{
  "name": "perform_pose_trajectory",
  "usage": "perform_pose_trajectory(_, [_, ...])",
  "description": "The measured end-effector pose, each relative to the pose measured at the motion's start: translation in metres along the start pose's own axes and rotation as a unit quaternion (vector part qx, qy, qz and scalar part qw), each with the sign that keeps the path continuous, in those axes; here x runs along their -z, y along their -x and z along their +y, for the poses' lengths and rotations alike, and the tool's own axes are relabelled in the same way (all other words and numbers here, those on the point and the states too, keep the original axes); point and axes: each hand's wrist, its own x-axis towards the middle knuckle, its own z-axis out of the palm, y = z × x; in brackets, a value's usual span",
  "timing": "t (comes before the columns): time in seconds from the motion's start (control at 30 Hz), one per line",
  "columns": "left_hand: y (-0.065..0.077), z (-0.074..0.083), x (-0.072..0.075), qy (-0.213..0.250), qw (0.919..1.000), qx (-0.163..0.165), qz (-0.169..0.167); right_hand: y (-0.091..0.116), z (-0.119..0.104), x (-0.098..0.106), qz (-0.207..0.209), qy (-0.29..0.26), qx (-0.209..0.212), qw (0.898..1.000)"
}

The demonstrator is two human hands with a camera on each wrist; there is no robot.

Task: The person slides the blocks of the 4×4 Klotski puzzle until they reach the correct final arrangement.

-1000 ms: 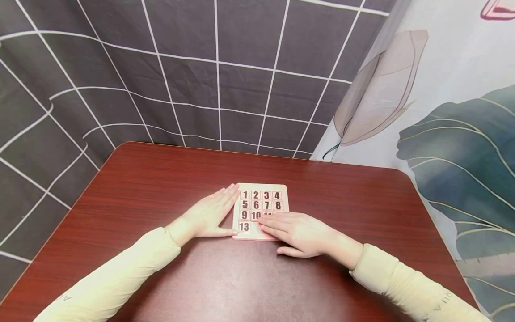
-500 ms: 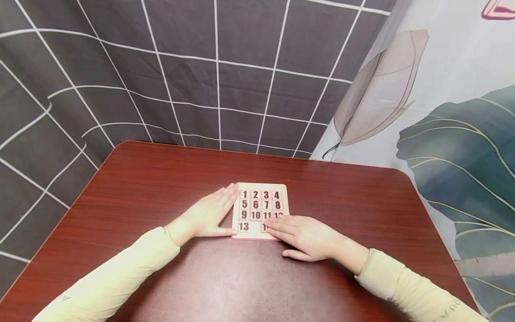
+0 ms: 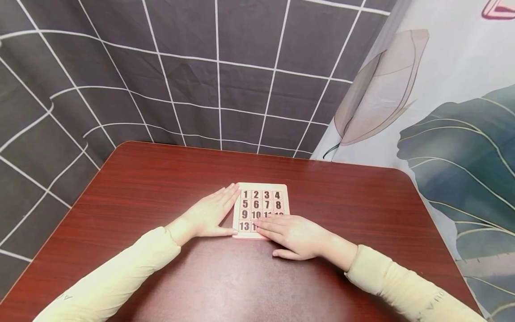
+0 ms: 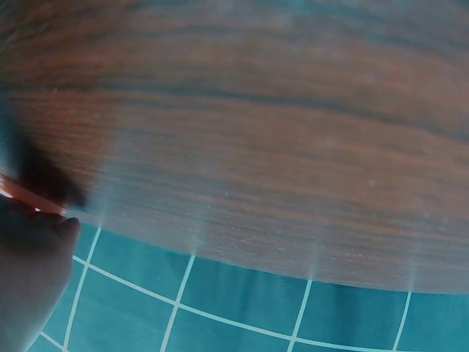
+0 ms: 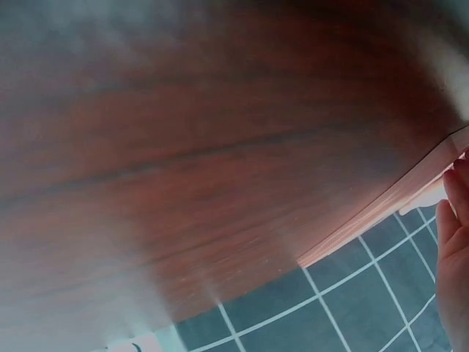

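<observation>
A number slide puzzle (image 3: 262,186) lies flat on the table in the head view, with black numbers on pale tiles. Straight fingers of my left hand (image 3: 209,213) rest along its left edge, and the thumb touches the lower left corner. My right hand (image 3: 299,236) lies across the lower right part, its straight fingertips on a bottom-row tile (image 3: 254,226) beside tile 13 (image 3: 244,226). That hand hides the rest of the bottom row and partly covers tiles 11 and 12. Each wrist view catches only part of its hand at the edge.
The puzzle sits on a reddish-brown wooden table (image 3: 169,179) with rounded far corners. Behind it hangs a dark curtain with a white grid (image 3: 193,80). A pale curtain with leaf prints (image 3: 450,67) hangs along the right side.
My right hand first shifted slightly right, then back left. With it, a bottom-row tile slid left from the third column into the gap beside 13. The left hand stayed put.
</observation>
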Motion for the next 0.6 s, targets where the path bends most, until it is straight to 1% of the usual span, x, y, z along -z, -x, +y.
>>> perform_pose_trajectory(0.13, [-0.001,0.001,0.0,0.002,1.0,0.002,-0.005,0.011,-0.003,0.006,0.002,-0.007,-0.017,1.0])
perform_pose_trajectory(0.3, [-0.002,0.001,0.0,0.008,0.9999,0.004,-0.011,0.037,-0.004,0.009,0.012,-0.018,-0.038,0.999])
perform_pose_trajectory(0.43, [-0.002,0.0,-0.001,0.009,0.9998,0.007,-0.014,0.054,-0.006,0.011,0.014,-0.014,-0.05,0.999])
perform_pose_trajectory(0.6, [-0.002,0.001,0.001,0.009,0.9998,0.009,-0.013,0.064,-0.006,0.011,0.015,-0.005,-0.054,0.998])
